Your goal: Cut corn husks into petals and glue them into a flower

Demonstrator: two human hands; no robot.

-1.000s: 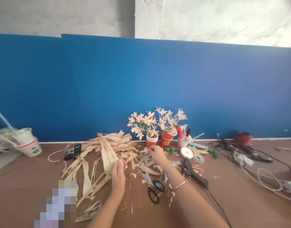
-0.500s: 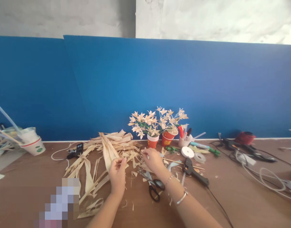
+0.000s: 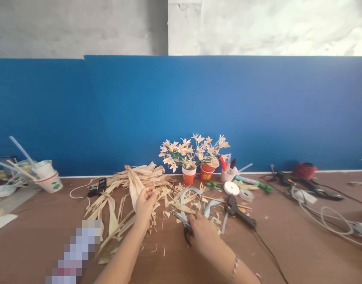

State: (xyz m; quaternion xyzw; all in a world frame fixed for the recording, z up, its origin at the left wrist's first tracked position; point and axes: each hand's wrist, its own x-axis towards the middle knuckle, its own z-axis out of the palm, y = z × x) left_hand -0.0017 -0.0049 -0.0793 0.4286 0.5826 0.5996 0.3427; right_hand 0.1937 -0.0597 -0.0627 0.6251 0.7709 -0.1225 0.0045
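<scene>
My left hand [image 3: 145, 205] is closed, fingertips pinched, at the lower end of a broad pale husk strip [image 3: 135, 184] that leans on the husk pile [image 3: 111, 209]. What lies between the fingertips is too small to make out. My right hand [image 3: 203, 230] reaches down onto the black-handled scissors [image 3: 186, 236], its fingers curled over the handles and partly hiding them; whether they grip cannot be seen. A light blue strip [image 3: 183, 197] curves just beyond the scissors, among husk scraps. White star-shaped flowers [image 3: 183, 150] stand in red paper cups [image 3: 188, 177] behind the hands.
To the right lie a black glue gun [image 3: 241, 217] with its cord, a white roll [image 3: 231, 188], a tape roll [image 3: 246, 195] and a tangle of cables [image 3: 325, 221]. A white cup with straws [image 3: 51, 183] stands left. A blue panel [image 3: 198, 98] rises behind the table.
My right hand has moved from the husk scraps down and toward me onto the scissors. The light blue strip shows more fully. My left hand has shifted slightly upward, still pinched.
</scene>
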